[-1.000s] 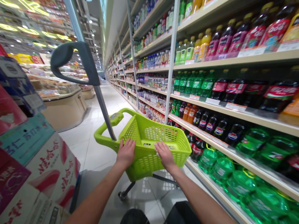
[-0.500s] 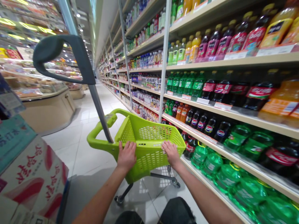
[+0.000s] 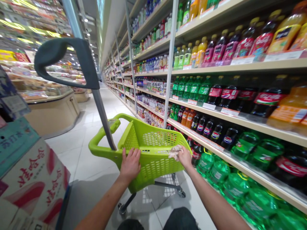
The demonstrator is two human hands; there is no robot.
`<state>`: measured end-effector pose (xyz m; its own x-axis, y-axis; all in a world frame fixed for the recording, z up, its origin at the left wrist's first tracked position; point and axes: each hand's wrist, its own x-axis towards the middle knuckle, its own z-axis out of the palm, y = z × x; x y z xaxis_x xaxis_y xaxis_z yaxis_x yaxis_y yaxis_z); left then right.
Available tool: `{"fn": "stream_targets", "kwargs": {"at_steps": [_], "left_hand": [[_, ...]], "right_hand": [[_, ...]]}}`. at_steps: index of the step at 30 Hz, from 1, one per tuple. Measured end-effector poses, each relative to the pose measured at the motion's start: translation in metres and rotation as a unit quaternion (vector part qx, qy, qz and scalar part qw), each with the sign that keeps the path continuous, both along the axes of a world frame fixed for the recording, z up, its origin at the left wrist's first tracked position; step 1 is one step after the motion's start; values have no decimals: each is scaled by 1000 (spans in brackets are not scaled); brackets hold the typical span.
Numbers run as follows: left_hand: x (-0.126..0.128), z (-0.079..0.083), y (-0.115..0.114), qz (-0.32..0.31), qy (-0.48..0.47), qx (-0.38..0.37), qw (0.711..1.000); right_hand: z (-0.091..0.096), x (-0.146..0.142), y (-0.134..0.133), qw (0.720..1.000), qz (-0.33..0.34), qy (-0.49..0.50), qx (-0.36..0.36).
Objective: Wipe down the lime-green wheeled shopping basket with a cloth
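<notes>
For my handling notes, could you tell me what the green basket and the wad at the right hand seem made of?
The green basket looks like moulded plastic, smooth, slightly glossy: even colour, gridded holes in its walls. The wad at the right hand seems crumpled cloth or paper, pale, matt; too blurred to tell.

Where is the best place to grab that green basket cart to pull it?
Probably take the grey loop handle atop the slanted pole, reaching from the near side with fingers through the loop. It stands high and leans toward the person, so no stooping. The basket rim is low; the left hand rests there, and the right hand holds a cloth on it.
</notes>
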<state>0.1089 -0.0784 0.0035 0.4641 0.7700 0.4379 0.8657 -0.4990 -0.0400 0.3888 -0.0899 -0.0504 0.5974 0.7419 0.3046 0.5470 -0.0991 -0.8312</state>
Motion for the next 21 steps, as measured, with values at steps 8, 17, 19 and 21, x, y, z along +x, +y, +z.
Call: {"fn": "stream_targets", "kwargs": {"at_steps": [8,17,19,21], "left_hand": [[0,11,-1,6,-54,-39,998],[80,-86,-48,-172,-57,-76,981],[57,-98,-53,-175,-88,-27,980],[30,-83,-46,-192,-120,40,973]], "right_hand": [[7,-12,-15,992,109,44,35],[-22,-57,-26,975,151,-147,75],[-13,-43,-26,972,168,-143,76],[2,-29,-23,961,214,-173,25]]}}
